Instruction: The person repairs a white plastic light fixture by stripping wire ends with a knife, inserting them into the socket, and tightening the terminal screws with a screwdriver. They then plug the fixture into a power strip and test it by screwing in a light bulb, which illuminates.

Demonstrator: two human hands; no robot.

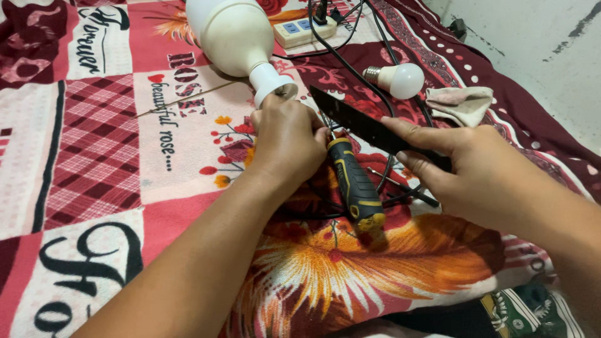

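The left hand was closed around the neck of a large white bulb, its fingers curled at the metal base of the lamp; the back of the hand hid exactly what the fingertips pinched there. The bulb lay tilted on the blanket, its wide dome pointing away toward the top of the view and its narrow end toward the person.

The right hand gripped a dark-bladed knife, thumb and forefinger laid along the blade, the handle buried in the palm. The blade slanted up and left, its tip reaching close to the left hand's knuckles, just beside the bulb's base.

Between the two hands, lying on the cloth, was a tool with a black-and-yellow handle, its yellow end nearest the person; its working end was covered by the left hand. Thin dark wires ran under and beside it.

Farther out, a smaller white bulb lay on its side, screw base to the left, with a crumpled pale rag just to its right. A white power strip sat at the top edge behind the large bulb, black cables trailing from it down toward the hands. All of it rested on a red and pink floral blanket with checked patches and lettering. A pale floor showed at the upper right.
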